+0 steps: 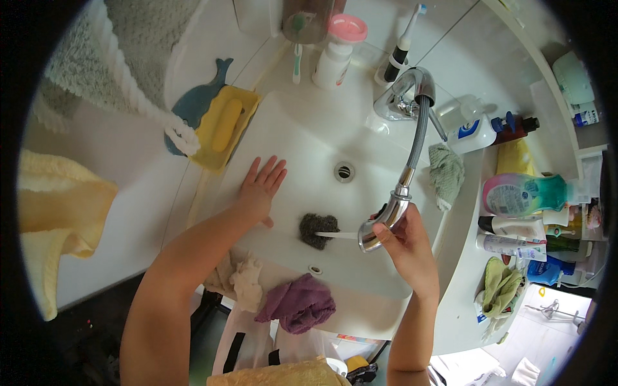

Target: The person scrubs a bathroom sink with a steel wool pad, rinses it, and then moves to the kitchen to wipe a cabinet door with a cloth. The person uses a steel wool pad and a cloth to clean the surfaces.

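Observation:
My right hand [408, 253] grips a chrome pull-out faucet head [386, 224], its braided hose [419, 140] stretched from the faucet body [396, 103]. A stream of water runs leftward from its outlet onto a dark grey scouring pad [318, 230] in the white washbasin [289, 130]. With fingers spread, my left hand [260, 190] lies against the basin's left side and holds nothing. The metal drain [344, 172] is uncovered, beyond the pad. A crumpled purple cloth [299, 304] and a beige cloth [247, 282] hang over the near rim.
Left of the basin sits a whale-shaped soap dish [200, 106] with yellow soap [227, 125]. An electric toothbrush [398, 53] and a pink-lidded bottle [335, 58] stand behind. Rightward are a green cloth [445, 173], a white pump bottle [473, 135] and several toiletries [524, 195].

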`<state>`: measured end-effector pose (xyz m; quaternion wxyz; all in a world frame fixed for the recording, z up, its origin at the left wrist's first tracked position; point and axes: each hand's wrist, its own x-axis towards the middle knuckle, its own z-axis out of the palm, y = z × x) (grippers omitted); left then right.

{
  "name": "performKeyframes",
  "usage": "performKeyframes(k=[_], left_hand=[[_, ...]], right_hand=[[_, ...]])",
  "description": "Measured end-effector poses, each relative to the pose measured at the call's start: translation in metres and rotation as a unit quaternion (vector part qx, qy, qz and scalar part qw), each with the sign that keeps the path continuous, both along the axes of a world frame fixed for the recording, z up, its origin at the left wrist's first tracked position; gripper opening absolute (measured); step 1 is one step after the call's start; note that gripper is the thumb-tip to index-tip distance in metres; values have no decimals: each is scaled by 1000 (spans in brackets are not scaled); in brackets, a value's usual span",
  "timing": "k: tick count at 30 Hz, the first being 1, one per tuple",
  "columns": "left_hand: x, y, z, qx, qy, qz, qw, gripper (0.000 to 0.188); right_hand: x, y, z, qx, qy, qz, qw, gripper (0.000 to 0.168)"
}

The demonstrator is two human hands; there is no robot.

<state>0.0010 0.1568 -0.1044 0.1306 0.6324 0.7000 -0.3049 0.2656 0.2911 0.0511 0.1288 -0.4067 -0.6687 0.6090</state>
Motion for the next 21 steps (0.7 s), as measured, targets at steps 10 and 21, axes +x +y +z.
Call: performKeyframes(k=[10,21], left_hand=[[4,3,0,-20,19,-2,1000,136],[48,10,-40,108,-409,-143,895,72]], right_hand=[[11,-1,16,-28,20,-9,999,30],[14,-2,36,153,-106,7,982,29]])
